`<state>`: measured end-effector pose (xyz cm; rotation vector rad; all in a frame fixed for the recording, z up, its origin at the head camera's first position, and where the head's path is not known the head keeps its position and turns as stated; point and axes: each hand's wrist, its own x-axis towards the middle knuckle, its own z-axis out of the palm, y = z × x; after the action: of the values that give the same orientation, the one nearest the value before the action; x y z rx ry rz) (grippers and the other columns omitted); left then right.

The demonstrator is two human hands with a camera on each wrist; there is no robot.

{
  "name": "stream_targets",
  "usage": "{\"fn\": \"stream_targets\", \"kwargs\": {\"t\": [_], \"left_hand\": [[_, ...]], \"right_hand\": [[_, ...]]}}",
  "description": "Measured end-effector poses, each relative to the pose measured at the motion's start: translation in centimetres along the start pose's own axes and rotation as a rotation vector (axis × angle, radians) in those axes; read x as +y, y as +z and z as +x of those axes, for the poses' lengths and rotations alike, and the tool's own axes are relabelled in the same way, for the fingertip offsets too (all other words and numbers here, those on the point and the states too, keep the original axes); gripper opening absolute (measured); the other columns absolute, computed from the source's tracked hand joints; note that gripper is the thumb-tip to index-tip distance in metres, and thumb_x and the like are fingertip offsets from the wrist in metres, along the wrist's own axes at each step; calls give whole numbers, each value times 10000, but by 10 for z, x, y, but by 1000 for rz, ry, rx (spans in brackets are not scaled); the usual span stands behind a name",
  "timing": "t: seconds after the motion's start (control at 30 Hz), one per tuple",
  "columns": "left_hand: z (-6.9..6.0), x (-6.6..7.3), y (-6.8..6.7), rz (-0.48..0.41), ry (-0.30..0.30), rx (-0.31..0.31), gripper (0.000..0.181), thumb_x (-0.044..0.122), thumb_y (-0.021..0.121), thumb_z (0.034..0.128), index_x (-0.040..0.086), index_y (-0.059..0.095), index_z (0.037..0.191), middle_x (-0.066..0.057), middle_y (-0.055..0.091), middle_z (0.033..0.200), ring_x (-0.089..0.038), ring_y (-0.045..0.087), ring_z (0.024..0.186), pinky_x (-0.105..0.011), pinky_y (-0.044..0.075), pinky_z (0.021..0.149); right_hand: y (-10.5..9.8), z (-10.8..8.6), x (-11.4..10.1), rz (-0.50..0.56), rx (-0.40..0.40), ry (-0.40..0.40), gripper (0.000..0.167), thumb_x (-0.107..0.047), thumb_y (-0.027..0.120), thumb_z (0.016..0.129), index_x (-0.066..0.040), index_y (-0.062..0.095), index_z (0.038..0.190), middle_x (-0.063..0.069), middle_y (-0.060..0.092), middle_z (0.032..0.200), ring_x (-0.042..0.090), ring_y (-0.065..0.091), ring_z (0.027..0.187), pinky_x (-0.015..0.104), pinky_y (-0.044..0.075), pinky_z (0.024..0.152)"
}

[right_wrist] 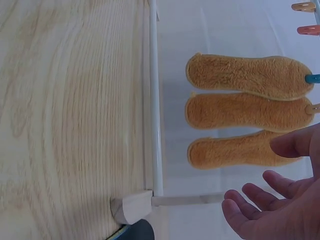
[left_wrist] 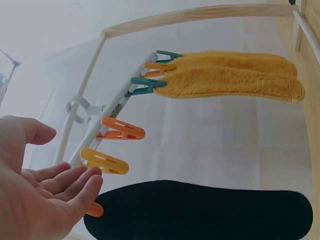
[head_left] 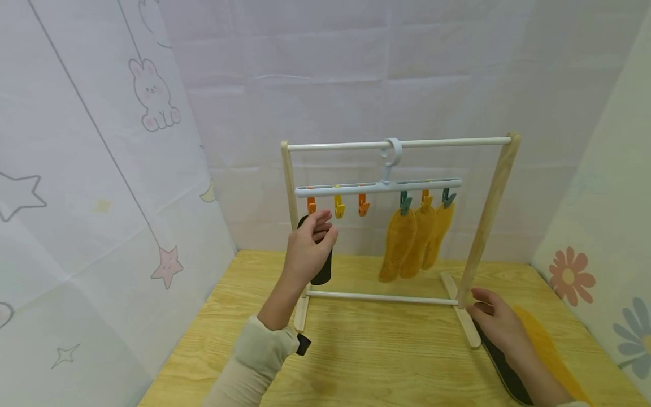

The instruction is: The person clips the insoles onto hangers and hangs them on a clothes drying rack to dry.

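Note:
My left hand point(head_left: 308, 249), fingers loosely spread and holding nothing, is beside a black insole point(left_wrist: 195, 212) that hangs from an orange clip point(left_wrist: 95, 209) at the hanger's left end. A yellow clip point(head_left: 339, 206) and another orange clip point(head_left: 363, 204) hang bare next to it. On the right side of the pale blue hanger point(head_left: 351, 189), three fuzzy mustard insoles point(head_left: 398, 243) hang from teal and orange clips. My right hand point(head_left: 495, 322) is relaxed with nothing in it, by the rack's right foot, over a black insole point(head_left: 500, 367) and a mustard one point(head_left: 541, 342).
The hanger hooks over the top white rod point(head_left: 452, 142) of a wooden rack. Its right post point(head_left: 490, 217) stands on a wooden foot point(head_left: 469, 328), and a lower rod point(head_left: 381, 298) joins the sides. A wood-grain table point(head_left: 356, 356) lies below, with patterned cloth walls around it.

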<state>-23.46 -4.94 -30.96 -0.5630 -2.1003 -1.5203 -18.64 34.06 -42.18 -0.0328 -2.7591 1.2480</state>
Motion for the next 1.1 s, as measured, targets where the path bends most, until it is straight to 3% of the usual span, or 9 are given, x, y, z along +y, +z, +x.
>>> {"fn": "stream_targets", "kwargs": {"t": [0.23, 0.77, 1.1], "left_hand": [[4, 2, 6, -1, -82, -84, 548, 238, 621, 1011, 20, 446, 1482, -171, 502, 1494, -292, 525, 1351, -457, 441, 1086], [17, 9, 16, 52, -173, -127, 617, 249, 564, 1041, 48, 315, 1569, -180, 420, 1561, -293, 448, 1419, -423, 410, 1116], [26, 3, 23, 68, -199, -143, 627, 249, 532, 1049, 45, 276, 1583, -166, 376, 1590, -331, 443, 1417, -431, 402, 1121]], "right_hand": [[-10, 0, 12, -28, -21, 44, 708, -424, 501, 1059, 74, 293, 1517, 339, 354, 1520, 518, 425, 1331, 599, 466, 973], [-33, -2, 37, -90, -52, 124, 747, -467, 459, 1059, 95, 264, 1511, 393, 274, 1520, 566, 384, 1317, 603, 492, 916], [-47, -2, 53, -181, -58, 156, 731, -453, 439, 1061, 119, 276, 1486, 403, 270, 1510, 583, 388, 1308, 693, 340, 960]]}}
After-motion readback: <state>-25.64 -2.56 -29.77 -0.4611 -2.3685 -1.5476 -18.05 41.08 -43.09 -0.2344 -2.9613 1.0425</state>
